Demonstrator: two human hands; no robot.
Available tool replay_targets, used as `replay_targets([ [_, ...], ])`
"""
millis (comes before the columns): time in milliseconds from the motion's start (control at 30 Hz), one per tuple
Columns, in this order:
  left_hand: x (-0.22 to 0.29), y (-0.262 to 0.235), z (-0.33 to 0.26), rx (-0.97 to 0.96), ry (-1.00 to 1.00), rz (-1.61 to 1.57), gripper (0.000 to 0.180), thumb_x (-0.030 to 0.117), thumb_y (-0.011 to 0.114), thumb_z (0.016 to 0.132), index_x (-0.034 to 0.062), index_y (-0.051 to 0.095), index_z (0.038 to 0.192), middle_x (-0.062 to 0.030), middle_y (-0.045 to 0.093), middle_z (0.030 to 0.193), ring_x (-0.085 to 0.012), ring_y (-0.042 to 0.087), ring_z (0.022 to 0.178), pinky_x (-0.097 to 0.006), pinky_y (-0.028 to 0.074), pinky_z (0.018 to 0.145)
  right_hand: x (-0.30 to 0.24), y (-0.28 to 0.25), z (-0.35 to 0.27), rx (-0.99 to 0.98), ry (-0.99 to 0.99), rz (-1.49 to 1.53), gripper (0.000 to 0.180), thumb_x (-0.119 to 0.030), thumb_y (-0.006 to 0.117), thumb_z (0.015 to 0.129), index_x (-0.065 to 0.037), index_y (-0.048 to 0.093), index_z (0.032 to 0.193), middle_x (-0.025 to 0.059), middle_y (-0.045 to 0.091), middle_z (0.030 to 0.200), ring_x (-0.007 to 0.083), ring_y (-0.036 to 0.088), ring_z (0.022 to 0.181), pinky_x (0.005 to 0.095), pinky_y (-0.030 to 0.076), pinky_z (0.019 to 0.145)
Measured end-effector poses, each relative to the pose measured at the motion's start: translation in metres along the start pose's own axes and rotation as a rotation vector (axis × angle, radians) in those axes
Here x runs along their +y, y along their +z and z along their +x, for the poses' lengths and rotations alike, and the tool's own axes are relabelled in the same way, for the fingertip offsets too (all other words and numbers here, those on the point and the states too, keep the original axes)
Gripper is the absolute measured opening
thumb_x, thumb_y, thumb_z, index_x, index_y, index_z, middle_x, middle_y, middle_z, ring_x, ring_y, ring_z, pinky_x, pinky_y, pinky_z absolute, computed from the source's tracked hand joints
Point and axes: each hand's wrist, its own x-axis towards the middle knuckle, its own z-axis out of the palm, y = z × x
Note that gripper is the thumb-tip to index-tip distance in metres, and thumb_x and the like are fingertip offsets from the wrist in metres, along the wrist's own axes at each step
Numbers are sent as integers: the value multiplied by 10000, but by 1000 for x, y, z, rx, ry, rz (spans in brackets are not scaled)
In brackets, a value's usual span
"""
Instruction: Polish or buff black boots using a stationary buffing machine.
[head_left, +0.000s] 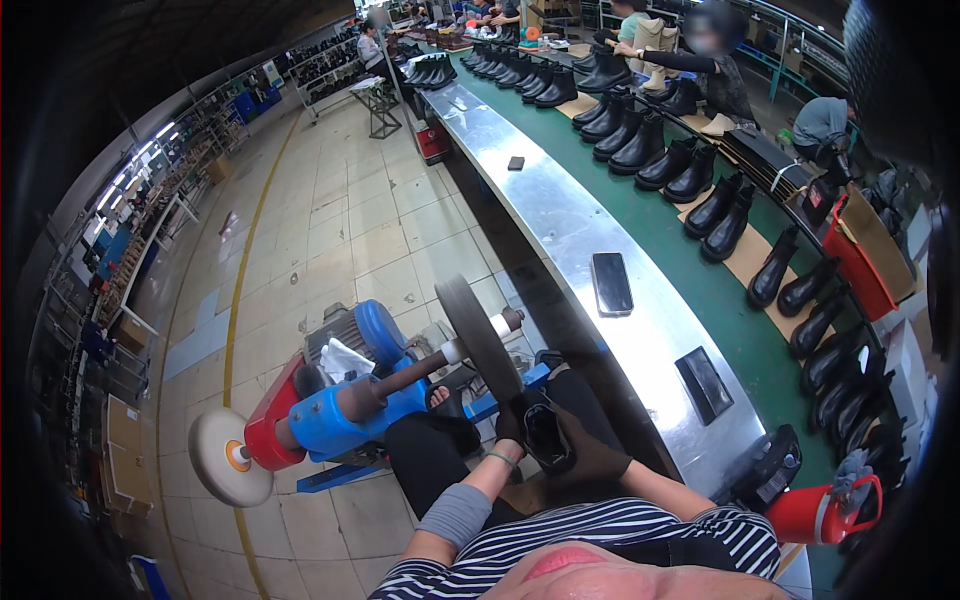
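While the person sits at the blue machine [345, 405], I can see a black boot [548, 438] held low over the lap, just below the dark wheel [480, 340]. Its long axis runs away from the body, the far end leaning a little left toward the wheel's lower rim; whether the two touch, or which end is the toe, I can't tell from here. The left grip [511, 424] is closed on the boot's left side, partly hidden, and the right grip [592, 447], covered in dark brown, is wrapped around the other side. On the metal counter [560, 225] lie a phone [612, 283] and a flat black pouch [705, 384]. Any printing over there is too small to read. By the counter's near end is a red flask [803, 514] with a handle, its contents hidden, a grey cloth [855, 472] at its top. Farther off, a red bin [850, 267] holds brown cardboard [876, 240], beyond the black boots lined up along the green belt [690, 275].
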Motion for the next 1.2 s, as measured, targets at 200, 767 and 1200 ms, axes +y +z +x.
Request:
replay_targets([
  [200, 36, 34, 1, -63, 819, 1028, 414, 415, 573, 836, 95, 599, 1097, -112, 612, 1105, -273, 565, 1053, -356, 433, 923, 74, 22, 11, 264, 642, 1264, 511, -286, 675, 749, -26, 525, 1163, 79, 612, 1025, 225, 591, 921, 352, 458, 894],
  [767, 38, 72, -78, -471, -21, -396, 351, 314, 399, 974, 77, 537, 1192, -68, 601, 1104, -228, 580, 1017, -390, 434, 960, -14, -25, -12, -57, 142, 111, 931, -265, 795, 607, -48, 333, 1385, 191, 412, 1337, 327, 501, 1160, 434, 415, 966],
  [1200, 53, -115, 74, 218, 705, 1055, 421, 264, 495, 915, 11, 452, 1249, -100, 482, 1272, -239, 446, 1178, -355, 282, 1043, 29, 5, 87, -495, -81, -584, 1037, -295, 795, 548, -163, 275, 1435, 225, 353, 1357, 414, 526, 1012, 482, 448, 823],
])
